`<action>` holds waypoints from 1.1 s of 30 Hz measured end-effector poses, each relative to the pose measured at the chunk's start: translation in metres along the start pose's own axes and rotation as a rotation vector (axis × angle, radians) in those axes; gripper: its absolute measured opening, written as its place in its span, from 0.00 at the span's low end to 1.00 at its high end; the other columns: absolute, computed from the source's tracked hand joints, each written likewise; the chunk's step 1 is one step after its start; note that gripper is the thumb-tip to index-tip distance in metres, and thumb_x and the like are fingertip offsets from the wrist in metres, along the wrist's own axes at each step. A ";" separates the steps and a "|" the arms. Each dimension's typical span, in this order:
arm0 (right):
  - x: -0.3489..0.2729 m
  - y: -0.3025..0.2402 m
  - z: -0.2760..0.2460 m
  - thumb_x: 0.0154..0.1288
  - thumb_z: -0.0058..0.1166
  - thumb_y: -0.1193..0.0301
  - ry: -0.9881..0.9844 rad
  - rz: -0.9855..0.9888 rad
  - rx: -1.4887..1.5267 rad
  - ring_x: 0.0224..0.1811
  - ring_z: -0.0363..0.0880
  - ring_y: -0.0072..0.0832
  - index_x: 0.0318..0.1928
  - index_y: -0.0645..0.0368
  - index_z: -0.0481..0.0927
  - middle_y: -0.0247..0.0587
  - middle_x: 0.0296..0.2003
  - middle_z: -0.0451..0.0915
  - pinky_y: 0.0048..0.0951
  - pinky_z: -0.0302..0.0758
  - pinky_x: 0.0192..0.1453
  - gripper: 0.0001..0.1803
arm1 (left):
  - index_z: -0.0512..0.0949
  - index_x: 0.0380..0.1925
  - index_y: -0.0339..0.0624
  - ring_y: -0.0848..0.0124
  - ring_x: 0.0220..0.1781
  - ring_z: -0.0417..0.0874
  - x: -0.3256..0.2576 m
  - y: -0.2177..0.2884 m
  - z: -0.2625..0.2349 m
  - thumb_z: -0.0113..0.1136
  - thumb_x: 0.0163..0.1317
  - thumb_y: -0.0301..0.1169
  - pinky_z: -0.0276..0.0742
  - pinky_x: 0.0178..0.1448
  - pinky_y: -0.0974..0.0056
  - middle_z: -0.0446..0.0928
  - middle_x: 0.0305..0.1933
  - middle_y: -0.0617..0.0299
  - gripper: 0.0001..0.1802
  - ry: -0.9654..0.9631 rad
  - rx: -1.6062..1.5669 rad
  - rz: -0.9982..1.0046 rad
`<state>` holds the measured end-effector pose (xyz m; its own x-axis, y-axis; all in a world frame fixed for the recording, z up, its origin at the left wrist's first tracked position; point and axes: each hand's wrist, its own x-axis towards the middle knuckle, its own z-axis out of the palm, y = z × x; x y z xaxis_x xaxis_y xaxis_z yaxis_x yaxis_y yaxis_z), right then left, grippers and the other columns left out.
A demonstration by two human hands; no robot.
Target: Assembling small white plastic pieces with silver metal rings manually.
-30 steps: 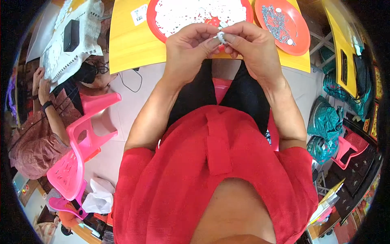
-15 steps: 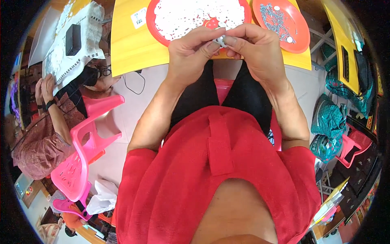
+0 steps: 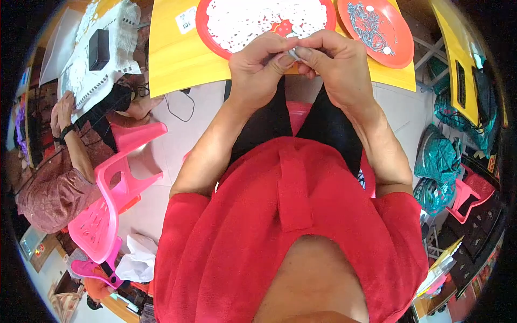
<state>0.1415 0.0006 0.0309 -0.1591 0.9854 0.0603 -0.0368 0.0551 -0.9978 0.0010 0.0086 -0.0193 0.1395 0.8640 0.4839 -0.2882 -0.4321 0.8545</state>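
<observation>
Over the near edge of the yellow table (image 3: 175,62), my left hand (image 3: 256,67) and my right hand (image 3: 339,62) meet, thumbs and fingers pinched together. Between the fingertips is a small white part (image 3: 293,53), mostly hidden by the thumbs. Just beyond my hands stands a round red tray (image 3: 202,31) spread with many small white plastic pieces (image 3: 242,24). To its right, an orange-red plate (image 3: 397,35) bears a scatter of small grey metal screws or pins (image 3: 369,32) and a couple of white round pieces.
A white printed label (image 3: 186,20) is on the table, left of the tray. Another person (image 3: 64,116) sits at the left by a cloth-covered table with a black box (image 3: 99,49). Pink chairs (image 3: 110,199) stand at the left, green bags (image 3: 437,153) at the right.
My hands stay pinched together at about the same spot, with the fingers closing more over the white part. The other person's hands have shifted slightly.
</observation>
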 end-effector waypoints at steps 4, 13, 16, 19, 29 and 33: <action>0.001 0.004 0.000 0.55 0.52 0.77 -0.010 -0.036 -0.035 0.20 0.72 0.13 0.28 0.64 0.78 0.32 0.19 0.76 0.15 0.69 0.23 0.03 | 0.76 0.37 0.34 0.75 0.35 0.74 0.000 -0.003 -0.001 0.56 0.53 0.19 0.69 0.40 0.73 0.74 0.32 0.61 0.10 -0.005 -0.020 0.017; 0.006 -0.012 -0.009 0.56 0.53 0.75 -0.076 0.109 0.217 0.21 0.71 0.15 0.33 0.65 0.76 0.32 0.21 0.75 0.14 0.68 0.24 0.06 | 0.75 0.42 0.35 0.76 0.39 0.74 0.006 0.009 -0.005 0.56 0.55 0.23 0.70 0.43 0.74 0.74 0.37 0.62 0.13 -0.057 -0.154 -0.127; 0.004 -0.012 -0.010 0.56 0.54 0.74 -0.105 0.131 0.238 0.21 0.71 0.15 0.33 0.64 0.76 0.32 0.21 0.75 0.14 0.67 0.23 0.06 | 0.75 0.42 0.35 0.76 0.39 0.74 0.006 0.013 -0.004 0.56 0.56 0.25 0.69 0.42 0.74 0.74 0.37 0.61 0.13 -0.058 -0.260 -0.199; 0.003 -0.010 -0.012 0.55 0.54 0.75 -0.161 0.089 0.216 0.21 0.71 0.14 0.32 0.64 0.76 0.32 0.21 0.75 0.14 0.67 0.23 0.05 | 0.75 0.42 0.34 0.75 0.38 0.73 0.008 0.010 -0.006 0.56 0.56 0.26 0.69 0.41 0.74 0.74 0.36 0.61 0.13 -0.093 -0.144 -0.103; -0.003 -0.008 -0.005 0.52 0.53 0.77 -0.062 0.063 0.081 0.19 0.70 0.14 0.27 0.64 0.76 0.32 0.18 0.74 0.15 0.67 0.21 0.02 | 0.75 0.38 0.33 0.73 0.36 0.73 -0.003 0.000 0.002 0.56 0.56 0.25 0.69 0.40 0.73 0.73 0.35 0.59 0.10 -0.058 -0.122 0.007; -0.001 -0.003 -0.006 0.52 0.53 0.77 -0.069 0.069 0.055 0.18 0.70 0.15 0.26 0.64 0.76 0.32 0.17 0.74 0.15 0.66 0.21 0.03 | 0.74 0.38 0.32 0.75 0.35 0.73 -0.004 -0.002 0.004 0.55 0.56 0.25 0.70 0.39 0.74 0.73 0.35 0.59 0.10 -0.042 -0.140 0.034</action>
<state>0.1483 0.0002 0.0339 -0.2305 0.9731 -0.0045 -0.0771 -0.0229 -0.9968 0.0049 0.0046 -0.0222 0.1660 0.8363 0.5225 -0.4228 -0.4183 0.8039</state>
